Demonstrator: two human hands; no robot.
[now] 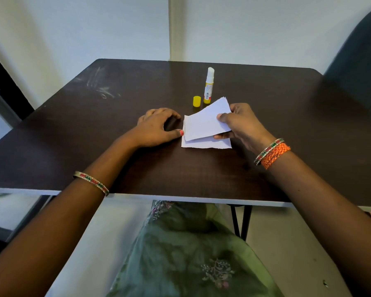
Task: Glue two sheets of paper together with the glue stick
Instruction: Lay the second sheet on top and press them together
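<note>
A small white paper sheet (pixel 204 144) lies flat on the dark table (pixel 180 172). My right hand (pixel 242 125) pinches a second white sheet (pixel 206 120) by its right edge and holds it tilted just above the flat one. My left hand (pixel 159 127) rests on the table at the flat sheet's left edge, thumb tip touching that edge, fingers loosely curled and holding nothing. Behind the sheets stands the uncapped glue stick (pixel 208 87), yellow body with the white glue showing. Its yellow cap (pixel 196 101) stands just left of it.
The table's white front edge (pixel 180 198) runs close to my lap. A dark chair back (pixel 360 50) stands at the far right corner. Pale scuff marks (pixel 103 86) streak the back left of the tabletop. A white wall rises behind the table.
</note>
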